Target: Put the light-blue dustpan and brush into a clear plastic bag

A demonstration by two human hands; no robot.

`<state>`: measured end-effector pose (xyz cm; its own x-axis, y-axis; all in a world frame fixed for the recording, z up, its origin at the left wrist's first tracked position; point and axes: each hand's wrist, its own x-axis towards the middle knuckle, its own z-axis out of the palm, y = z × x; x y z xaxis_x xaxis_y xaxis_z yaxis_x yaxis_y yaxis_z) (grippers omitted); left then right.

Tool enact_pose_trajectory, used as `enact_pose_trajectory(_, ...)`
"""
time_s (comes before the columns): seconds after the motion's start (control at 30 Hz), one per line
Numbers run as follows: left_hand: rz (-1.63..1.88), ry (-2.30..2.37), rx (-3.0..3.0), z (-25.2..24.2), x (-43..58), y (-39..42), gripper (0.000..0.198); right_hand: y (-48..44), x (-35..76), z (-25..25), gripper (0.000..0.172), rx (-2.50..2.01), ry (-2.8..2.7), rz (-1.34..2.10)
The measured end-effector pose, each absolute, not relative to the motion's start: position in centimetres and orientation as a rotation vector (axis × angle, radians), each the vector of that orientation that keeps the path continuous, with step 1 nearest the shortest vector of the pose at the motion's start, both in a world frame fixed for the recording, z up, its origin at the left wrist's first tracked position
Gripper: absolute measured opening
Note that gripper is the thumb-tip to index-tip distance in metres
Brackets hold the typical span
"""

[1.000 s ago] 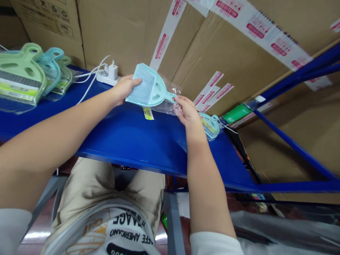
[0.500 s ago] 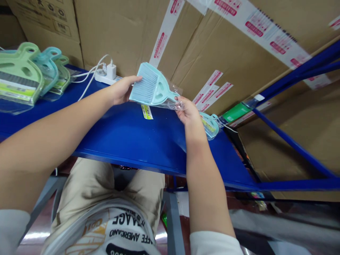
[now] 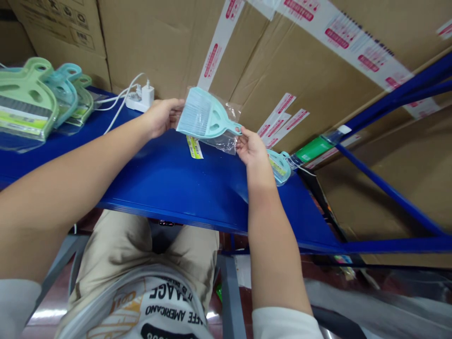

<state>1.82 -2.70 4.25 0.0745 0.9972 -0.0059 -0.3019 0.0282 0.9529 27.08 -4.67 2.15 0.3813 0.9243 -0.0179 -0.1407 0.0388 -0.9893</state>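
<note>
A small light-blue dustpan with a brush (image 3: 206, 117) is held above the blue shelf (image 3: 169, 179), partly inside a clear plastic bag (image 3: 226, 139). My left hand (image 3: 163, 117) grips its wide bristle end. My right hand (image 3: 251, 147) pinches the bag near the dustpan's handle. A yellow-green label (image 3: 194, 147) lies on the shelf just under the dustpan.
A stack of bagged green and blue dustpans (image 3: 38, 96) lies at the shelf's left. A white power strip with charger and cables (image 3: 139, 96) sits at the back. Another bagged blue dustpan (image 3: 279, 165) lies behind my right hand. Taped cardboard boxes (image 3: 282, 56) fill the back.
The dustpan has shifted slightly to the right and tilted up, and the clear bag has come further over it. My right hand moved a little with it.
</note>
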Motion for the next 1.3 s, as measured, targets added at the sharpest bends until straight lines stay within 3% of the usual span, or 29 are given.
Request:
enact_pose_trajectory(0.4,1.325,1.113,1.115,4.7,0.3,-2.3,0.016,-5.2,26.7,3.2,0.014,-1.175,-0.600,0.964)
enact_pose_trajectory(0.53,1.188,1.147,1.200,4.3,0.4,-2.4,0.032,-5.2,26.6,3.1,0.017,-1.169,-0.604,0.960)
enact_pose_trajectory(0.73,1.177,1.213,1.356,3.8,0.2,-2.1,0.018,-5.4,26.2,3.3,0.015,-1.174,-0.585,0.931)
enact_pose_trajectory(0.9,1.160,1.189,1.260,4.1,0.0,-2.2,0.026,-5.2,26.3,3.2,0.016,-1.162,-0.607,0.930)
enact_pose_trajectory(1.07,1.078,1.149,1.154,3.9,-0.1,-1.9,0.044,-5.1,26.6,2.8,0.006,-1.152,-0.689,0.939)
enact_pose_trajectory(1.3,1.059,1.130,1.066,3.8,-0.2,-1.6,0.041,-5.5,26.6,3.0,0.014,-1.124,-0.786,0.972)
